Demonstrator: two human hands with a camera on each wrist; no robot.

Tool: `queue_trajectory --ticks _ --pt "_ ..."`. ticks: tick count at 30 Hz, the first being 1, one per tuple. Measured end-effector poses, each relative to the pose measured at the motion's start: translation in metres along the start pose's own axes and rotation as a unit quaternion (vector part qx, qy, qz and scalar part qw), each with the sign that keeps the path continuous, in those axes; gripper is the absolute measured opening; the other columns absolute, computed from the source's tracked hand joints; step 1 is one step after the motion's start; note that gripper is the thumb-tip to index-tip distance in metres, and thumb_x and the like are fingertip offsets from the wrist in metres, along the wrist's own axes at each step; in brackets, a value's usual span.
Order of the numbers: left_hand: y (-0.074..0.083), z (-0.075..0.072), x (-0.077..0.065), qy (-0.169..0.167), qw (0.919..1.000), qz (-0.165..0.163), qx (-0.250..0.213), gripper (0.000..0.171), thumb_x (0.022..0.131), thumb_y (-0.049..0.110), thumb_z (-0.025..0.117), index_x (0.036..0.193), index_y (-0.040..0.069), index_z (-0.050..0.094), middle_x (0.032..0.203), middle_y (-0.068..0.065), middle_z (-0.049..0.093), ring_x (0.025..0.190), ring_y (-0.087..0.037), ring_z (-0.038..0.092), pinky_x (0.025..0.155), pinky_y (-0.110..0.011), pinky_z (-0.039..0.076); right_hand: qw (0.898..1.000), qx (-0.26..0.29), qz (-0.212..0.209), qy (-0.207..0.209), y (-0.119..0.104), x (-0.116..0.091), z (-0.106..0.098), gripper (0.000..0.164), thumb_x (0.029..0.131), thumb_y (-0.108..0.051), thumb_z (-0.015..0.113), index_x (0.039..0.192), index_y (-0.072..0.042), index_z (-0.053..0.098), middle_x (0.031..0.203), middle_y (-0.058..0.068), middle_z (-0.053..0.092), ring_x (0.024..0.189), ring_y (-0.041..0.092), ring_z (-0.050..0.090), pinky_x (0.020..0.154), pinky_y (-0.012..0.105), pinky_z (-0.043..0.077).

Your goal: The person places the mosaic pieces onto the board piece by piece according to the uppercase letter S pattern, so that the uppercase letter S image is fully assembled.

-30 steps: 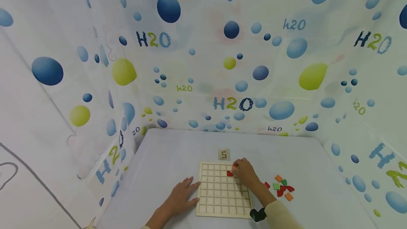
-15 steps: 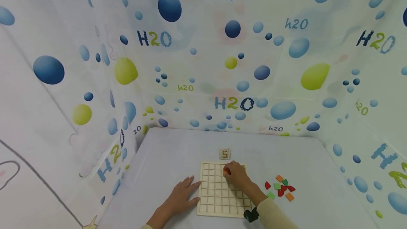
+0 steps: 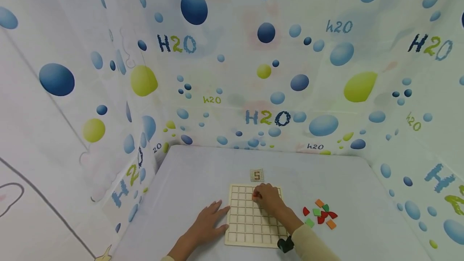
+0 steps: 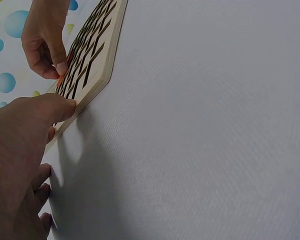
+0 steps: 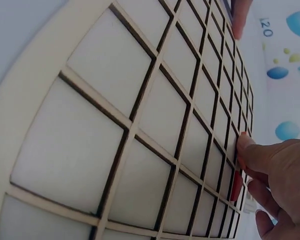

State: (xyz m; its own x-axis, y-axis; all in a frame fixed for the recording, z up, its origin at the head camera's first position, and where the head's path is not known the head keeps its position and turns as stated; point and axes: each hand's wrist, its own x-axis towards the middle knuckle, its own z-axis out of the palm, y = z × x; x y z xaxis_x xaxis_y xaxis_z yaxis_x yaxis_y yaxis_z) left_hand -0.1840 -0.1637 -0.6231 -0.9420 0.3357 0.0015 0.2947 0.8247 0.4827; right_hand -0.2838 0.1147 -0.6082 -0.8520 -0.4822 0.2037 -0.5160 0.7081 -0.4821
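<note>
A pale wooden grid board (image 3: 243,220) lies on the table between my hands. My right hand (image 3: 269,199) reaches over its far rows and pinches an orange tile (image 4: 60,80) between thumb and fingers, right at the grid. In the right wrist view a red quarter-round piece (image 5: 236,186) sits in a cell beside those fingers; in the head view the hand hides it. My left hand (image 3: 209,224) lies at the board's left side with fingers spread, its thumb (image 4: 65,107) touching the edge and holding nothing.
Right of the board lies a loose group of pieces: red quarter-rounds (image 3: 306,211), a light green tile (image 3: 309,222), orange tiles (image 3: 331,224) and a dark green piece (image 3: 325,208). A small patterned card (image 3: 257,175) lies beyond the board's far edge.
My right hand has moved left along the board's far rows with the orange tile, covering the red piece. A light green tile by the forearm has come into sight. The left hand stays put.
</note>
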Motion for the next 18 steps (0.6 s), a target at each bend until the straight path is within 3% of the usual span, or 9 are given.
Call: queue_trajectory --ticks 6,18 --pt "0.0033 -0.0038 0.0006 -0.004 0.9999 -0.004 0.01 0.062 0.099 0.049 0.067 0.154 0.024 0.055 0.164 -0.017 0.045 0.153 -0.044 0.039 0.121 -0.068 0.032 0.999 -0.033 0.005 -0.007 0.0016 0.0007 -0.001 0.004 0.098 -0.017 0.076 0.097 -0.016 0.072 0.089 -0.005 0.061 0.084 0.015 0.051 0.074 0.038 0.04" --pt "0.0036 -0.0024 0.0006 -0.008 0.9999 -0.004 0.007 0.061 0.099 0.048 0.067 0.154 0.022 0.056 0.164 -0.018 0.045 0.152 -0.045 0.039 0.121 -0.068 0.032 0.998 -0.053 -0.004 0.033 0.0012 -0.0078 0.0032 0.009 0.094 -0.014 0.08 0.102 -0.012 0.075 0.096 -0.002 0.065 0.089 0.02 0.059 0.08 0.047 0.048"
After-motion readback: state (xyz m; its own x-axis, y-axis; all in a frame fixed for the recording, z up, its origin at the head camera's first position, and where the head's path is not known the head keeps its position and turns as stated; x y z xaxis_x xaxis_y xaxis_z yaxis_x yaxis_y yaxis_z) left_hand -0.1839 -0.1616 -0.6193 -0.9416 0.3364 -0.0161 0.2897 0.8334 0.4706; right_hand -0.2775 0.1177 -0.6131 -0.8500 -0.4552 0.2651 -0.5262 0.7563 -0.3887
